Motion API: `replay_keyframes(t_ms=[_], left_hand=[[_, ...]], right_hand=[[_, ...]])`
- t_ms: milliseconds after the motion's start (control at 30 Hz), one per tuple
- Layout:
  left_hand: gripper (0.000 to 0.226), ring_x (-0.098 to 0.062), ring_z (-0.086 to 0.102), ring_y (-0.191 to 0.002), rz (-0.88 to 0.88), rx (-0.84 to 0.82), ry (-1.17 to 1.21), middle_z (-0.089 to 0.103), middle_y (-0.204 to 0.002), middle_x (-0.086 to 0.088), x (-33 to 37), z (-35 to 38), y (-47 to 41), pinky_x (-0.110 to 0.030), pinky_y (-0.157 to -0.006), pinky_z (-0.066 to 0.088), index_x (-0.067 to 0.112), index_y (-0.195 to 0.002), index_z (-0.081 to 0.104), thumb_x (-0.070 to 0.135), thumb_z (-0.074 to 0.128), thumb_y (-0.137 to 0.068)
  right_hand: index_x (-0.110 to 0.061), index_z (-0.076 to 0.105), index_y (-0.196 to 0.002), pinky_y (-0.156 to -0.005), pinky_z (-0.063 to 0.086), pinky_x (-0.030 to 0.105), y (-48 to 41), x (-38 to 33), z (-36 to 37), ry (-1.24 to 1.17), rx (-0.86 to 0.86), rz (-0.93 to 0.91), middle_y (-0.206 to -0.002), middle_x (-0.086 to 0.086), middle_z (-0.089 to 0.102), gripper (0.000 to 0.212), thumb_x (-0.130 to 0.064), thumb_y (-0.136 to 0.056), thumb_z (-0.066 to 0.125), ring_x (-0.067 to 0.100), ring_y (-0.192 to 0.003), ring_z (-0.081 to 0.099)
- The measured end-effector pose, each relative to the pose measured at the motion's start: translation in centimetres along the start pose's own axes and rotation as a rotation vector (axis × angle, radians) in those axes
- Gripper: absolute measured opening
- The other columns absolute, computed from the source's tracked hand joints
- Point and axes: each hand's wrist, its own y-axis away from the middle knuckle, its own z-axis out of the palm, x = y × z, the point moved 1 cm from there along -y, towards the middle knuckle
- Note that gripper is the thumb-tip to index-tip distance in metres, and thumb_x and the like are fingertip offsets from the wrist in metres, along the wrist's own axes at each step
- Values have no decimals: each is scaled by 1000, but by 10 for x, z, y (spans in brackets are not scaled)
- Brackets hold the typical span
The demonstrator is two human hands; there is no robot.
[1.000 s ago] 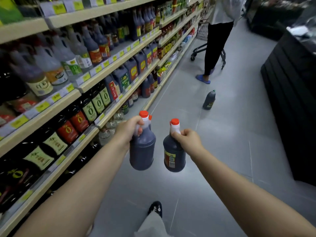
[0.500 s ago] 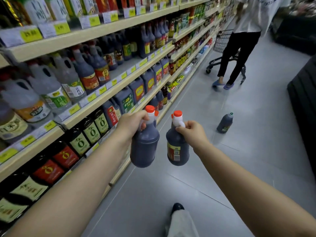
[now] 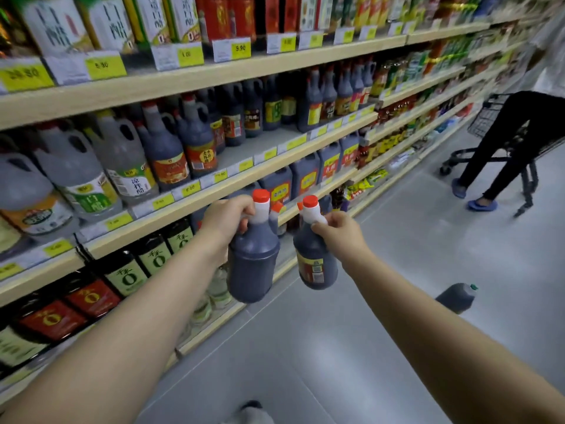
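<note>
Your left hand has its fingers curled tight round the white neck of the left bottle, just under the red cap. Your right hand grips the right bottle at the neck the same way. Both bottles hang upright below the fingers, dark and full, with a narrow gap between them. Held by the neck, the weight dangles straight down, so the grip probably needs little squeeze. It also leaves the bases free to touch down first. A second red cap shows just behind each neck; you cannot tell whether those bottles are in your fingers too.

Left of your fingers runs the shelf edge, with jugs packed in rows above and below it. No open slot shows plainly there, so that lip looks like the likeliest thing to catch a swinging base. To the right of the fingers and ahead, the floor lies open. Mind the loose bottle on it, right of your right hand, and the shopper with a cart well beyond.
</note>
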Motion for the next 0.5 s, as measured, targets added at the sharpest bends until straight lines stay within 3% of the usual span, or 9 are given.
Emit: replay_keyframes(t_ms=[100,233,367,433,500], left_hand=[[16,-19,31,-50,54,52,24,34,-43,0,15,5,-30,-30,-53,25,16,-47,36,25,49,-49],[17,-18,28,-53,71,62,23,31,-50,-1,36,9,-71,-31,-54,23,16,-48,31,23,46,-50],[28,-18,24,-51,95,75,65,28,-39,7,51,6,-114,-30,-52,20,19,-41,30,16,48,-62],[26,-18,23,-51,101,78,98,27,-37,9,58,4,-132,-30,-53,19,21,-32,30,20,47,-52],[20,-17,24,-52,104,102,131,27,-40,8,63,1,-144,-30,-54,19,22,-36,30,21,47,-47]], right_hand=[[-14,47,-72,-57,38,30,-39,-14,3,-47,-49,-51,-67,5,50,21,-24,-85,60,18,-64,49],[-16,44,-76,-63,40,36,-85,-34,15,-135,-87,-102,-77,10,49,14,-17,-87,52,22,-72,48],[-14,42,-77,-63,32,32,-125,-66,23,-168,-102,-200,-74,5,40,14,-16,-89,47,16,-70,39],[-13,42,-79,-61,29,31,-148,-83,24,-212,-137,-240,-74,4,38,12,-14,-89,49,14,-68,36],[-12,40,-82,-61,27,31,-168,-99,26,-228,-201,-290,-76,6,36,16,-8,-85,55,16,-69,34]])
